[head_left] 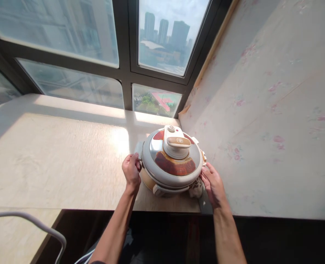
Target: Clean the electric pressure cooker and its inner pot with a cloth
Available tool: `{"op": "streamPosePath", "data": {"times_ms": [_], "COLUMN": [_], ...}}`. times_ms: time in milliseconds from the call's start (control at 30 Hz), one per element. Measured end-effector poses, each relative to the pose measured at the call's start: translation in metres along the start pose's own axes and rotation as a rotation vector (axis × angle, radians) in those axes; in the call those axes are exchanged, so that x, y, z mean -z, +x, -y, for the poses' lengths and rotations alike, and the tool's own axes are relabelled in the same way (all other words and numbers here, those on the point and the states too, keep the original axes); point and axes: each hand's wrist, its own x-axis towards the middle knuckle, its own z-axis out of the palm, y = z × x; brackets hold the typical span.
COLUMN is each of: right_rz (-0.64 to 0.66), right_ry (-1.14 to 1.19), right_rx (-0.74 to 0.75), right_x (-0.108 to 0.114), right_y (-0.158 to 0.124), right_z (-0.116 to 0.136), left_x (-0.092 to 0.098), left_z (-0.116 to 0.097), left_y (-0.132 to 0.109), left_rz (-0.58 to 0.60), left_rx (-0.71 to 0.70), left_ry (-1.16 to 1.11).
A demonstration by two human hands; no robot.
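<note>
An electric pressure cooker [175, 179] with a cream body and lid is at the right end of the pale windowsill, near the wall. Its lid has reddish-brown panels and a tan-topped handle [179, 141]. My left hand [132, 169] is closed around the grip on the cooker's left side. On the other side, my right hand [213, 183] holds the right grip from below, its fingers partly hidden. Whether the cooker rests fully on the sill or is slightly raised, I cannot tell. A crumpled patterned cloth or bag [196, 188] shows by its lower right side.
Dark-framed windows [126, 55] rise behind the sill [55, 161]. A flower-patterned wall [263, 121] stands close on the right. The sill's front edge drops off to a dark area below. A grey cable [38, 224] curves across the lower left.
</note>
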Motion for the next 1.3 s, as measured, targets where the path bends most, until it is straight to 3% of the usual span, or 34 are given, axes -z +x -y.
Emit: {"op": "streamPosePath", "data": {"times_ms": [167,367,467,567,767,1067,1300], "right_rz": [0.077,0.127,0.272,0.436,0.576,0.768,0.936], "right_ry": [0.057,0.079,0.072,0.031,0.058,0.117,0.078], "right_rx": [0.023,-0.019,-0.021,0.001,-0.035,-0.088,-0.028], "right_x": [-0.026,-0.078,-0.111,-0.144,-0.217,-0.327,-0.383], "right_y": [-0.011,-0.027,-0.038,-0.051,-0.081,-0.12,-0.137], "right_z": [-0.013,-0.028,-0.029,-0.031,-0.04,-0.077,-0.096], "left_x": [0.02,0.056,0.079,0.108,0.175,0.279,0.331], "left_z": [-0.016,-0.046,-0.062,-0.078,-0.119,-0.183,-0.213], "left_y": [0.018,0.039,0.05,0.061,0.083,0.1,0.114], "left_rz": [-0.09,-0.206,-0.273,-0.327,-0.465,-0.694,-0.832], "left_rx": [-0.028,-0.08,-0.121,-0.185,-0.213,-0.342,-0.382], "left_ry": [-0.022,-0.044,-0.071,-0.078,-0.117,-0.183,-0.139]}}
